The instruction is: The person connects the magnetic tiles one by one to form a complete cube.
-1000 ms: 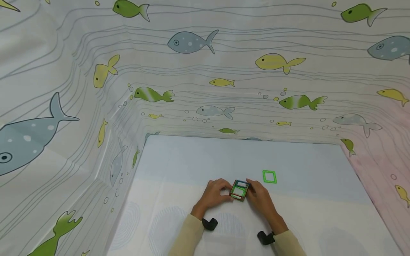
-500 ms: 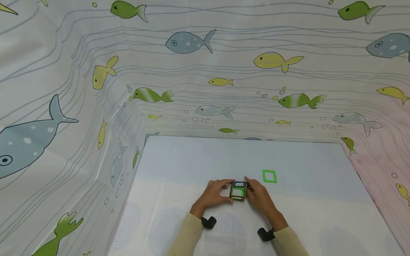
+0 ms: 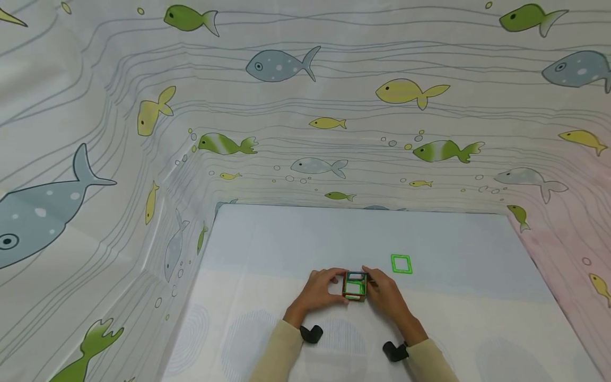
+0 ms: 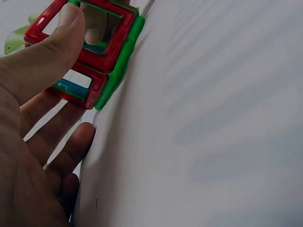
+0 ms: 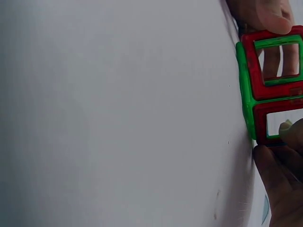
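A small cube built of magnetic tiles [image 3: 355, 296] stands between both hands in the middle of the head view, with red, green and blue frames. My left hand [image 3: 316, 291] grips its left side. In the left wrist view the left thumb [image 4: 66, 35] lies across a red tile [image 4: 102, 62], above a green tile [image 4: 124, 61] along the table side. My right hand [image 3: 384, 295] pinches the cube's right side. In the right wrist view its fingertips [image 5: 289, 132] lie against the lower red tile [image 5: 261, 124], while the left hand [image 5: 265, 14] holds the opposite end.
A loose green square tile [image 3: 394, 263] lies flat on the white table [image 3: 286, 233], beyond the right hand. Fish-printed sheeting [image 3: 358, 138] rises behind the table and along its sides. A black wrist camera [image 3: 312, 334] sits at the left wrist, another [image 3: 395, 351] at the right.
Between the hands the cube has turned slightly and now sits squarer to the table. The left forefinger has straightened along its far side. The loose green tile has stayed put.
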The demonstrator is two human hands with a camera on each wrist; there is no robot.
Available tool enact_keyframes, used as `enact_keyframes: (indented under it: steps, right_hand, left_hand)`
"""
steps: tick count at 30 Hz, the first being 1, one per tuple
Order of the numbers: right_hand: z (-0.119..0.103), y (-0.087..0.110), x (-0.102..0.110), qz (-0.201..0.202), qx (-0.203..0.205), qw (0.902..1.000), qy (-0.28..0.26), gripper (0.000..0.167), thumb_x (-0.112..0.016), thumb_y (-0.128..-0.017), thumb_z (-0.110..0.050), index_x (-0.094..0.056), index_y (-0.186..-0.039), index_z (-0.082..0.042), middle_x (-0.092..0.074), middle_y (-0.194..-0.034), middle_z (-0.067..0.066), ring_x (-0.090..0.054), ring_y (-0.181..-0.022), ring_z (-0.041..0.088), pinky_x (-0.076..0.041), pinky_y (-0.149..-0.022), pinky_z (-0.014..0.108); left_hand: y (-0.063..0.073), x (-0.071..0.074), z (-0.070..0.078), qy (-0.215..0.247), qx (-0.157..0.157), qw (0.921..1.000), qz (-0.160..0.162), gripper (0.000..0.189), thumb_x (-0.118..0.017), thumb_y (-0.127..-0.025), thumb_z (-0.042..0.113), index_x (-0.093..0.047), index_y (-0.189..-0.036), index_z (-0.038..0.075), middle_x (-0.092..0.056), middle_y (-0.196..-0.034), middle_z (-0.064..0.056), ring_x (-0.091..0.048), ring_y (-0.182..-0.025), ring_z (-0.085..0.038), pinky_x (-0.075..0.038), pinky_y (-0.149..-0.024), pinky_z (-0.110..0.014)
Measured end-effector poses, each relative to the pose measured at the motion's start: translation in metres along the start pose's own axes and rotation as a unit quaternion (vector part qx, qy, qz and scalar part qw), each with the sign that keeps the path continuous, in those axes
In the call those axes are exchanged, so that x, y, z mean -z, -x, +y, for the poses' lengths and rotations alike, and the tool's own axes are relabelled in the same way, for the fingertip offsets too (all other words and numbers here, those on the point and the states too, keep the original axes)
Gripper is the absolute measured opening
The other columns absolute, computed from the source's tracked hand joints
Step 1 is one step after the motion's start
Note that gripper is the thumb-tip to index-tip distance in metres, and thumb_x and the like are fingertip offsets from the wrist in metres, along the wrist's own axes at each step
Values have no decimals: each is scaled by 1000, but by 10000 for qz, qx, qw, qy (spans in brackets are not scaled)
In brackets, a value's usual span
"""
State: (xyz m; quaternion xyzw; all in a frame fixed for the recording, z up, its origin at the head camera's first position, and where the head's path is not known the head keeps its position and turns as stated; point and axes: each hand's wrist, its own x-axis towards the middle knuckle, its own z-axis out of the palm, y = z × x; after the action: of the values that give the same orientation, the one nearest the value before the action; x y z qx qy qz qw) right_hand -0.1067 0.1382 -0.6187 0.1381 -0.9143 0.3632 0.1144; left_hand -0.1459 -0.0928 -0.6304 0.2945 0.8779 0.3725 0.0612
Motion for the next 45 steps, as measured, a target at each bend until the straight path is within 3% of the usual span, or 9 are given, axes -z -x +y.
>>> enact_keyframes:
  steps: [8, 24, 40, 45]
  right_hand:
    - [-1, 0, 1, 14, 56, 10000, 6, 46, -73, -85, 7, -63, -129, 2, -69, -107, 13, -71, -94, 23, -58, -78, 32]
    - [-2, -1, 0, 13, 30, 10000, 49, 43, -72, -85, 8, -65, -126, 1, -70, -107, 12, -71, -95, 23, -58, -79, 32]
    - [1, -2, -1, 10, -41, 10000, 65, 41, -72, -86, 6, -66, -125, 0, -70, -107, 11, -71, -96, 23, -58, -79, 33]
    - [7, 0, 9, -35, -308, 9995, 4, 38, -71, -89, 0, -65, -127, -3, -71, -111, 9, -70, -100, 22, -57, -81, 35]
  left_hand:
    - [-1, -2, -1, -46, -86, 9998, 146, 77, -85, -72, 50, -56, -138, 25, -67, -128, 10, -63, -99, -4, -36, -86, -27]
    - [-1, -2, 1, -62, 127, 9998, 166, 76, -85, -71, 52, -56, -135, 24, -67, -124, 9, -63, -97, -4, -37, -88, -29]
    - [-1, -2, 1, -55, 138, 9997, 196, 75, -86, -72, 51, -56, -135, 23, -68, -121, 9, -62, -96, -4, -36, -87, -28]
    - [-1, -1, 1, 71, 212, 9995, 212, 76, -86, -73, 51, -55, -136, 22, -67, -122, 8, -61, -96, -4, -36, -86, -27]
